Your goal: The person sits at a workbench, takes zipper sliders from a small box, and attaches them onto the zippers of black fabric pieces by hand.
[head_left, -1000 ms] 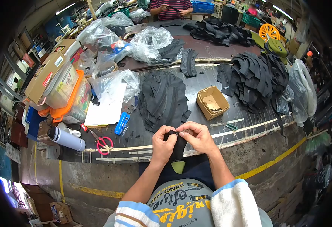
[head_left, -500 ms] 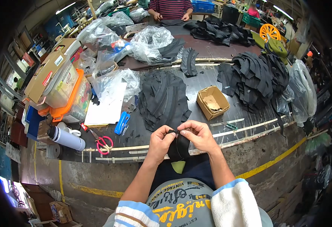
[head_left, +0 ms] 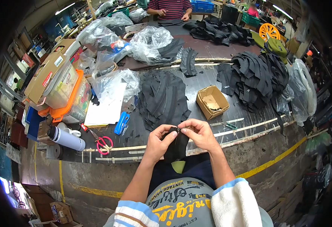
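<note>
A black zipper strip (head_left: 175, 150) hangs down in front of my body at the table's near edge. My left hand (head_left: 158, 142) grips its upper end between thumb and fingers. My right hand (head_left: 199, 135) pinches the same end, the fingertips of both hands almost meeting. A small piece shows at the right fingertips, too small to make out. Just beyond my hands lies a pile of black zipper strips (head_left: 162, 98). An open cardboard box (head_left: 212, 102) with small dark bits inside stands to the right of that pile.
Pink-handled scissors (head_left: 104, 145), a blue stapler (head_left: 121, 123) and a lavender bottle (head_left: 67, 138) lie at left, near white paper (head_left: 105, 106) and stacked plastic boxes (head_left: 62, 89). More zipper strips (head_left: 254, 81) are heaped at right. A person in a striped shirt (head_left: 169, 9) works across the table.
The strip's hanging part has turned and shifted slightly left, and my left hand has tilted a little. Both hands keep their hold. Across the table, the other person's hand has lifted.
</note>
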### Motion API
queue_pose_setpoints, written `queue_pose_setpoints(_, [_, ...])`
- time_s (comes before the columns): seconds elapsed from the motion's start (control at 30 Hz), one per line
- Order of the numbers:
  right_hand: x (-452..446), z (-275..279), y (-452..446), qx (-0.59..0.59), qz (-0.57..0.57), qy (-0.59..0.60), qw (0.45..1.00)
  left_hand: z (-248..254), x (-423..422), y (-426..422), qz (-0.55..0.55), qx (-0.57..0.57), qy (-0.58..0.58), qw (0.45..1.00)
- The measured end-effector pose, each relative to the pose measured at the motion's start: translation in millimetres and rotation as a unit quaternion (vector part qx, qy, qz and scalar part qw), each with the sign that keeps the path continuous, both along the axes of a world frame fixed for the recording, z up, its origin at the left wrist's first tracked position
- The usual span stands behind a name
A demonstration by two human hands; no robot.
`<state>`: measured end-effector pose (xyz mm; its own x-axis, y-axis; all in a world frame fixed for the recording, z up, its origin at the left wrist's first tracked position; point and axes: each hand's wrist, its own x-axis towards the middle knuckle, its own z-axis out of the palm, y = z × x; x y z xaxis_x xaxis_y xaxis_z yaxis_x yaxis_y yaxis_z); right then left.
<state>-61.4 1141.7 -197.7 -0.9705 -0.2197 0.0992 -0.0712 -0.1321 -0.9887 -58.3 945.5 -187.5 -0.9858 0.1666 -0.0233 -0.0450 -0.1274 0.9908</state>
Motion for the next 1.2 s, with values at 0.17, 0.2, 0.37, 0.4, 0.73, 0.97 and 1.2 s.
queue_pose_setpoints(0.17, [1,1,-6,-0.025,-0.025,0.009,0.999,-13,-6,-18,-0.080,-0.005,-0.060,0.995])
queue_pose_setpoints(0.2, [2,2,-7,-0.029,-0.030,0.010,0.999,-16,-7,-21,-0.107,-0.015,-0.074,0.991])
queue_pose_setpoints(0.37, [6,5,-10,-0.031,-0.047,-0.001,0.998,-12,-3,-12,-0.066,0.031,-0.071,0.995])
queue_pose_setpoints(0.4, [7,4,-10,-0.030,-0.046,0.000,0.998,-12,-3,-11,-0.065,0.031,-0.071,0.995])
queue_pose_setpoints(0.73, [13,0,-12,0.003,-0.031,-0.010,0.999,-23,2,-6,-0.030,0.081,-0.053,0.995])
queue_pose_setpoints(0.97, [6,3,-15,0.018,-0.055,0.083,0.995,-12,-2,-12,-0.062,0.080,-0.055,0.993])
queue_pose_setpoints(1.2, [-7,-2,-4,0.001,-0.038,0.023,0.999,-4,-2,-12,-0.067,0.005,-0.031,0.997])
